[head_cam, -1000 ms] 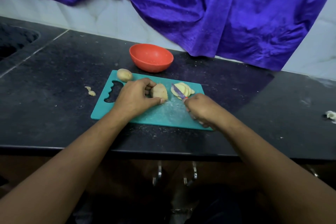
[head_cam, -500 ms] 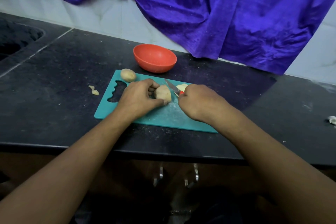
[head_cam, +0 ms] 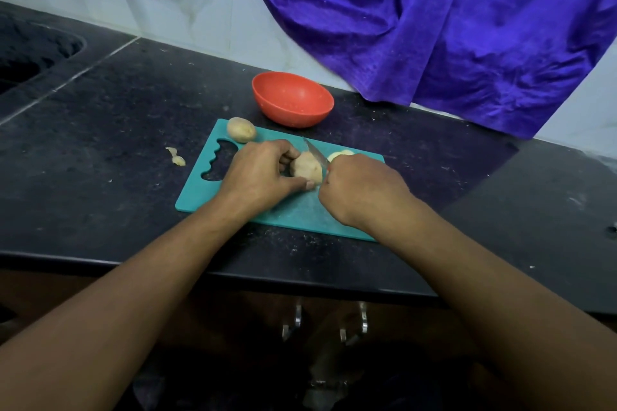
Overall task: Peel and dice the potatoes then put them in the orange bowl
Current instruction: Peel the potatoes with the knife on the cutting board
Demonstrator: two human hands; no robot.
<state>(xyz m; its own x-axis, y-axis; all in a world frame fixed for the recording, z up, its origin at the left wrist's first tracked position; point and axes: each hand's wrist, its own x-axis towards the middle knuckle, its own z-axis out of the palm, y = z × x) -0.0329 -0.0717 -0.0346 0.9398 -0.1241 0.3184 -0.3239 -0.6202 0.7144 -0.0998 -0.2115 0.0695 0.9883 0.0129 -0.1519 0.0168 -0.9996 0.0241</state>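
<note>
Now the teal cutting board [head_cam: 300, 213] lies slanted on the black counter [head_cam: 100, 143], its near long edge close to the counter's front lip. From the board the speckled stone runs on widely toward 3 o'clock, and toward 9 o'clock as far as the sink cut-out [head_cam: 30, 53], which the picture border cuts off.

The board is flat plastic with a wavy grip hole at its 9 o'clock end. In the middle of it the left hand [head_cam: 260, 177] curls its fingers and thumb around a potato piece [head_cam: 305, 167], pale and matt. The right hand [head_cam: 360, 190] is closed in a fist on the knife [head_cam: 314, 152]. The handle is hidden in the fist, and only the thin steel blade shows, pointing to 11 o'clock along the piece's 3 o'clock side. Whether the edge is in the flesh I cannot tell. The two hands are almost touching.

Some yellow slices [head_cam: 340, 154] look out behind the right hand, mostly covered. A whole potato [head_cam: 241, 129], oval and unpeeled, sits on the board's 11 o'clock corner. The orange bowl [head_cam: 292, 98], round and smooth, stands on the counter at 12 o'clock, just past the board's far edge. A small peel scrap [head_cam: 176, 157] lies at 9 o'clock. At 12 o'clock, past the bowl, a shiny purple cloth [head_cam: 434, 27] hangs in folds over the white wall.
</note>
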